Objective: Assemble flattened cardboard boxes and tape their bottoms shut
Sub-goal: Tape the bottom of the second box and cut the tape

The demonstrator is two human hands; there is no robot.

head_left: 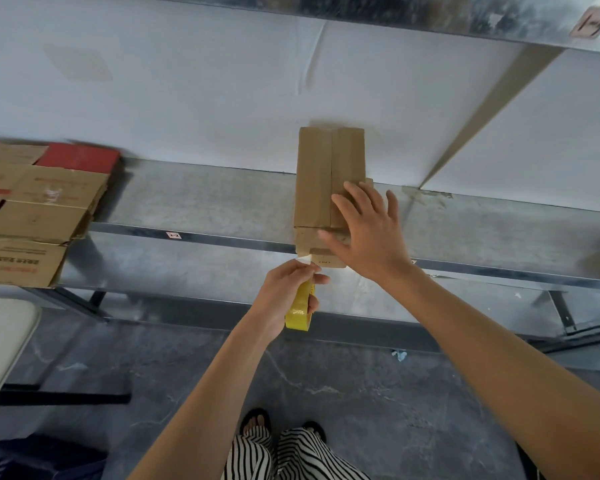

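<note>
Nearest, left hand (pixel 288 289) grips the yellow tape roll (pixel 300 311) and pinches its free end. Right hand (pixel 368 233), fingers spread, presses the cardboard box (pixel 321 174) onto the metal bench (pixel 205 202). I judge flaps folded, seam untaped. Flattened boxes (pixel 39 206) wait left; white wall (pixel 187 81) behind.

Head-worn view, steeply down onto shelf (pixel 201 202)

We're getting soft, cool, even light here, only faint shadows. Wide-angle lens bends the shelf edge (pixel 222 239), and the stacked boxes (pixel 39 206) at left look motion-smeared.
</note>
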